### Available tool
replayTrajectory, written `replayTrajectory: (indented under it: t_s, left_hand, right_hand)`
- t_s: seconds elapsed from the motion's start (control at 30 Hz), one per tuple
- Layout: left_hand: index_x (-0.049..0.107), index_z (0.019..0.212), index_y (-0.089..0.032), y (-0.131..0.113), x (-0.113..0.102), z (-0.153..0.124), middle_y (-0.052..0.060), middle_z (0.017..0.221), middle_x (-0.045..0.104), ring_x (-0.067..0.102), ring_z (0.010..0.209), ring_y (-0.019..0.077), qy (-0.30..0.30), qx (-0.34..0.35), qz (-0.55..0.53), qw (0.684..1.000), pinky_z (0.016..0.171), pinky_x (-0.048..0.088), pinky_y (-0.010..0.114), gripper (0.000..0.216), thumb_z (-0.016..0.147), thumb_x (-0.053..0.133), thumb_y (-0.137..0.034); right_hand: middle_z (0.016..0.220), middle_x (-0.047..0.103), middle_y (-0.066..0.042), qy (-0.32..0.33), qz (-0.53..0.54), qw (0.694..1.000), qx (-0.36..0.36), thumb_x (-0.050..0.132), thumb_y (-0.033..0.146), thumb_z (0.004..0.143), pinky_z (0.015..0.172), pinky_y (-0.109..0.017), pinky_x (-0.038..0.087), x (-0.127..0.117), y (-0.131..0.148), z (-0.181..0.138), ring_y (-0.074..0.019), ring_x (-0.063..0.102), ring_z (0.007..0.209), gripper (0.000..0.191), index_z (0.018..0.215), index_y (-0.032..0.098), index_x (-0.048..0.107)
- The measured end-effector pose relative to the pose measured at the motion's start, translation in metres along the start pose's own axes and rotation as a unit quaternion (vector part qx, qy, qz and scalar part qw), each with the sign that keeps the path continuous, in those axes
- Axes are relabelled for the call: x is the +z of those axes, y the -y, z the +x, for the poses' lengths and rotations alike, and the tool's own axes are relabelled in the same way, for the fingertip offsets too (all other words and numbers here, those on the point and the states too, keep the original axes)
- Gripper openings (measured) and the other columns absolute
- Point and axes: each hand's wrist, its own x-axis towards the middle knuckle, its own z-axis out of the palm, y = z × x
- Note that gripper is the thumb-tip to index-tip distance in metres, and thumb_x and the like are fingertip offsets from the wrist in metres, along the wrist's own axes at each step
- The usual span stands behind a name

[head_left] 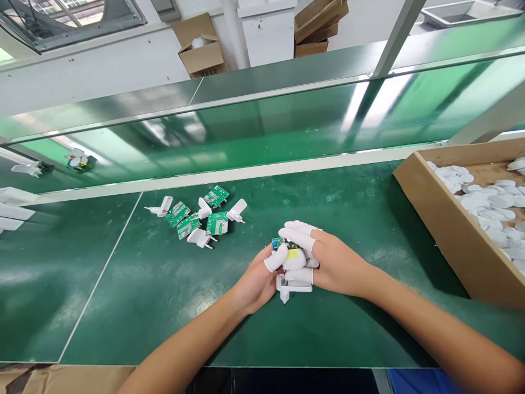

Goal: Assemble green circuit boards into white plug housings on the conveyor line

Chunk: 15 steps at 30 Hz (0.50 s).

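Note:
Both hands meet near the front of the green bench, with white finger cots on the fingertips. My left hand [259, 279] is closed on the left side of a small circuit board [278, 241], its thumb pressing from above. My right hand [338, 261] closes around the same board from the right, covering much of it. Between the fingers show a yellow-taped component [292, 254] and a white rounded piece [295, 261], perhaps a pad. Just below the board is a white plug part [302, 288] with a prong pointing down, touching the right fingers.
Several green circuit boards [217, 223] with white plug parts [200, 238] lie left of centre. A cardboard box [441, 235] with many white round pads [488, 200] stands at right. A raised metal ledge [262, 174] runs along the bench's back. White pieces [12, 210] sit at far left.

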Motion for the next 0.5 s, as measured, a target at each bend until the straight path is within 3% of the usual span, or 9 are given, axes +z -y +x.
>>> replayTrajectory:
  t_s: [0.13, 0.3, 0.5]
  left_hand:
    - [0.064, 0.096, -0.018, -0.0012, 0.0023, 0.0003, 0.004, 0.08, 0.067, 0.061, 0.068, 0.0156, 0.009, -0.021, 0.013, 1.0, 0.059, 0.047, 0.024, 0.034, 0.072, 0.068, -0.041]
    - [0.062, 0.098, -0.018, -0.0019, 0.0048, 0.0004, 0.004, 0.083, 0.067, 0.062, 0.072, 0.0156, -0.022, -0.03, 0.031, 0.999, 0.061, 0.048, 0.023, 0.032, 0.075, 0.066, -0.039]
    - [0.06, 0.101, -0.017, 0.0033, 0.003, -0.0003, 0.005, 0.085, 0.067, 0.063, 0.075, 0.0176, 0.037, -0.019, 0.069, 0.997, 0.061, 0.048, 0.024, 0.041, 0.063, 0.077, -0.023]
  right_hand:
    - [0.101, 0.065, -0.018, -0.034, -0.084, 0.995, -0.043, 0.057, 0.041, 0.081, 0.09, -0.049, 0.044, 0.0, -0.0017, 0.0009, -0.033, 0.055, 0.108, 0.046, 0.116, 0.011, 0.057]
    - [0.091, 0.065, -0.016, -0.015, -0.114, 0.992, -0.048, 0.057, 0.049, 0.079, 0.081, -0.044, 0.047, -0.0013, -0.0015, 0.0005, -0.0319, 0.059, 0.095, 0.045, 0.105, 0.012, 0.063]
    - [0.071, 0.062, -0.01, -0.024, -0.106, 0.992, -0.066, 0.056, 0.04, 0.08, 0.071, -0.038, 0.046, 0.0044, -0.0052, -0.0033, -0.0248, 0.059, 0.073, 0.035, 0.101, 0.014, 0.065]
